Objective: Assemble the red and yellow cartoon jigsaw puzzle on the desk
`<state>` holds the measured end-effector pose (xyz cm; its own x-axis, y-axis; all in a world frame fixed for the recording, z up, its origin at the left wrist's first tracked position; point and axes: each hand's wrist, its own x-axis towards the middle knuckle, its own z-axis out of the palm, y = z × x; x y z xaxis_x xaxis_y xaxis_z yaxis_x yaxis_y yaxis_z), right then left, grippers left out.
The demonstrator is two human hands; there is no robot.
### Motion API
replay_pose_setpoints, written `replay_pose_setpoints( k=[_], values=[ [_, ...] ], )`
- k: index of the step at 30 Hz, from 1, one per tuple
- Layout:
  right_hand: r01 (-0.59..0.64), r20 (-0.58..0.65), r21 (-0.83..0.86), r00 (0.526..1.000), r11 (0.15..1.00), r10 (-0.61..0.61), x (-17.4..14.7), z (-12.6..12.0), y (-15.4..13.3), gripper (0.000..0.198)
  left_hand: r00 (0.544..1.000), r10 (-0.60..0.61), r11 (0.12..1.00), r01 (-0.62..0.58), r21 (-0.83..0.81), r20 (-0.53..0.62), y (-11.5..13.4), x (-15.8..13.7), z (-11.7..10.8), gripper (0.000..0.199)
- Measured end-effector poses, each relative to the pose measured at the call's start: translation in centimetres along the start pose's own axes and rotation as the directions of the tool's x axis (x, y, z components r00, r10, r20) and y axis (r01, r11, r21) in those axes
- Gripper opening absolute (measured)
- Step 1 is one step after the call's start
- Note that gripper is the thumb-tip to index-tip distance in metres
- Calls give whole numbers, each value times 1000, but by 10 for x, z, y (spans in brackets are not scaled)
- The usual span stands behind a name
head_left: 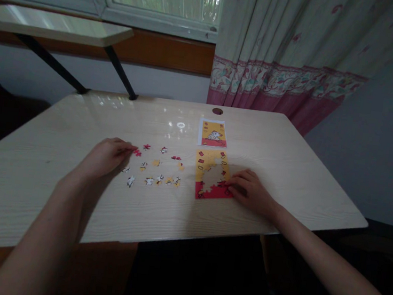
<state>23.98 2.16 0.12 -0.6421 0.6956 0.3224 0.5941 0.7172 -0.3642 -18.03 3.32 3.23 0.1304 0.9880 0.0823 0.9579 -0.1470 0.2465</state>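
My left hand [112, 156] is at the left of the loose pieces, its fingertips pinched on a red jigsaw puzzle piece [137, 152]. Several more loose pieces, red, white and yellow, lie spread to its right, among them a white piece [130, 181] and a red piece [176, 158]. A partly assembled jigsaw puzzle [212, 193] has a yellow top, a red bottom and an open gap in its middle. At its lower right edge rests my right hand [248, 190], fingers bent together over the border; whether they grip a piece is hidden.
Behind the puzzle lies a reference picture [214, 134] of a white cartoon animal. The pale wooden table [160, 214] has a cable hole [217, 111] near its back edge. A raised shelf [57, 26] on black supports stands at back left, and a curtain [272, 75] hangs behind.
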Motion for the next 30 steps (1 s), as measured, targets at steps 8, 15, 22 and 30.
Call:
replay_pose_setpoints(
  k=[8,15,22,30],
  values=[
    [6,-1,-7,1000,1000,-6,0,0,0,15,1000,7,1000,-7,7,7,7,-3,-6,38],
    [15,-16,-11,1000,1000,-15,0,2,1,15,999,35,997,-38,68,42,18,8,-13,48],
    [16,-3,-18,1000,1000,-16,0,2,2,15,990,107,991,-114,72,88,6,38,4,41],
    [7,-3,-1,1000,1000,-7,0,0,0,15,963,267,959,-270,84,43,27,49,20,40]
  ],
)
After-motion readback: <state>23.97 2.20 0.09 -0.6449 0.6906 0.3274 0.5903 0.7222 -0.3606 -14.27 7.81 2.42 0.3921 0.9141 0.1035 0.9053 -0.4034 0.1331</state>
